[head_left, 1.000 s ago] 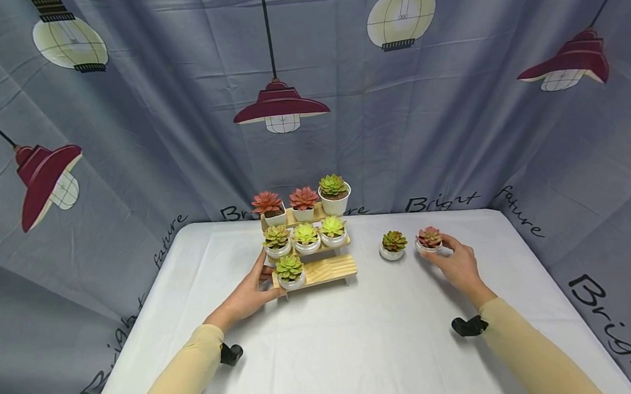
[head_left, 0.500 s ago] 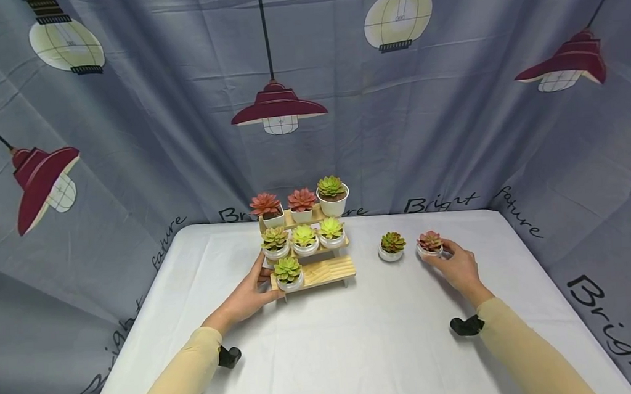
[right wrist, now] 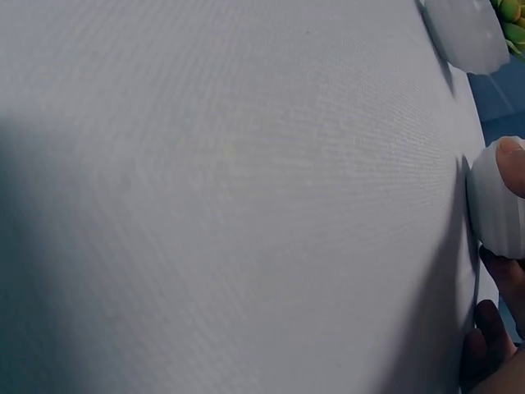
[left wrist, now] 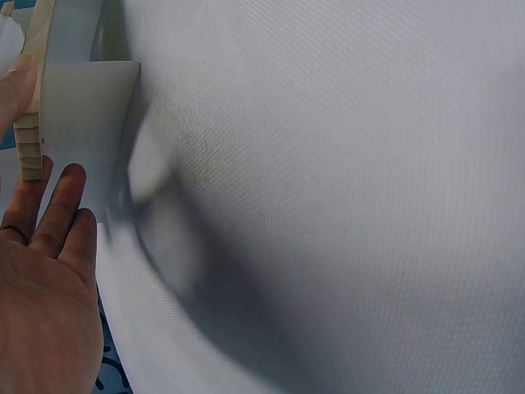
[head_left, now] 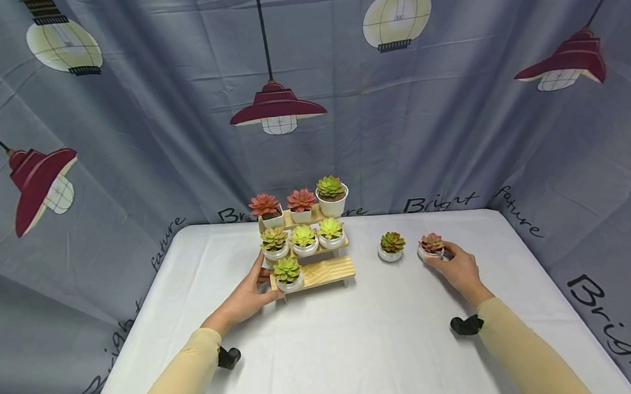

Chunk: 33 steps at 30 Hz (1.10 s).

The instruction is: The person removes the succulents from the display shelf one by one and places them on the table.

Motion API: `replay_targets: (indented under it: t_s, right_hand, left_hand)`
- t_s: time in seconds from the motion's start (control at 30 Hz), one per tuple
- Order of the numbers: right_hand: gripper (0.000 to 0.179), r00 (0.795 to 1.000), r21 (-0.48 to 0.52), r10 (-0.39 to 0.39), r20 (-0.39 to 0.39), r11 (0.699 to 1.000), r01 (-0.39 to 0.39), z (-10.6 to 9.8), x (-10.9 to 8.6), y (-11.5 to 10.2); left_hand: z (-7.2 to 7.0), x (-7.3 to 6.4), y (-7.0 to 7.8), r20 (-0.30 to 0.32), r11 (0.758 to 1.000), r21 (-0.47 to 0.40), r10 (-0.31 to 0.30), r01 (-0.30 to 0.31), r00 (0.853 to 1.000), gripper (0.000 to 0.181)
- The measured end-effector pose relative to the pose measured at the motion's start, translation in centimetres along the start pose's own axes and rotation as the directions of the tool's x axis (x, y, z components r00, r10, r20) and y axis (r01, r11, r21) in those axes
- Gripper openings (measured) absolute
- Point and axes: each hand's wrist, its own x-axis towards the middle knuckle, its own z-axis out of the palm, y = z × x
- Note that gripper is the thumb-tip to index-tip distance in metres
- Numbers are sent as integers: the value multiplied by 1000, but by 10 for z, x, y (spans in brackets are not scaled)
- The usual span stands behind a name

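A three-tier wooden plant stand (head_left: 329, 271) holds potted succulents. My left hand (head_left: 251, 293) grips its left end; in the left wrist view the thumb (left wrist: 20, 82) lies on the wooden board's edge, fingers extended beside it. On the front tier, a green succulent (head_left: 288, 272) in a white pot sits at the left end. Off to the right, my right hand (head_left: 457, 267) pinches the white pot of a reddish-pink succulent (head_left: 432, 245) by its right side. The pot (right wrist: 496, 205) is upright, its base right at the tablecloth in the right wrist view.
Left of the right hand stands a green-and-red succulent (head_left: 391, 245) in a white pot. Three yellow-green plants (head_left: 304, 238) fill the middle tier; two red ones (head_left: 301, 203) and a green one (head_left: 332, 192) fill the top. A grey curtain (head_left: 399, 134) hangs behind the white table (head_left: 350, 355).
The reddish-pink succulent in my right hand has shifted slightly right and toward me, closer to the tablecloth. My left hand keeps its place on the stand. The head view has drifted slightly.
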Motion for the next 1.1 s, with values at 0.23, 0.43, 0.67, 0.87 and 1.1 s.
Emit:
replay_targets:
  t_s: [0.23,0.43,0.67,0.87,1.1]
  right_hand:
    - [90,999,30,39,26,999,-40,-2,4,-3]
    - [89,999,19,38,18,999,-38,-3,5,-3]
    - [91,1000,-8,29,10,1000,-29,-2,3,-1]
    - [91,1000,-33,-3,-2,999,3,3,-1,5]
    - [90,999,-28,-37,-16,999,37,4,0,8]
  left_hand:
    - [-1,2,1,-2,1000,-2,19,-19,1000,117]
    - [-1,3,2,-3,1000,3,16,-16,1000,117]
    - [0,2,0,-6,1000,5,10,-10,1000,116]
    - [2,-2,-3,-5,1000,5,20,-20,1000,116]
    - [3,1,-6,-23,1000,19,21,-21,1000,118]
